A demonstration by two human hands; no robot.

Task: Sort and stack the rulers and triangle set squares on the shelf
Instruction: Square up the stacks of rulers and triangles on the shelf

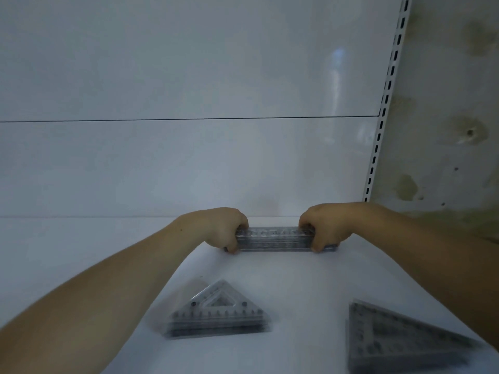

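- Stack of rulers point(272, 238) lay flat on the white shelf point(297, 279), far back, close to the foot of the back panel point(189, 157), long side running left to right.
- Rulers were clear plastic, several deep; exact count could not be told through the blur.
- Left hand point(225, 228) gripped the left end of the stack: fingers curled over the top and far edge, thumb down on the near side.
- Right hand point(326, 226) gripped the right end the same way, fingers over the top, thumb at the near edge.
- The stack sat directly between the two hands, spanning the gap from one to the other, with only its middle stretch uncovered.
- Whether the stack was resting on the shelf or raised just off it could not be told.
- Both forearms reached in from the near corners and converged on the stack.
- Small stack of triangle set squares point(218, 311) lay on the shelf nearer the camera, below the left hand and well apart from the rulers, apex pointing to the back.
- Larger stack of set squares point(391, 341) lay at the near right, partly cut off by the bottom edge of the view and touched by neither hand.
- Slotted upright point(386, 103) ran up the right edge of the back panel, with a stained wall point(445, 103) beyond it.
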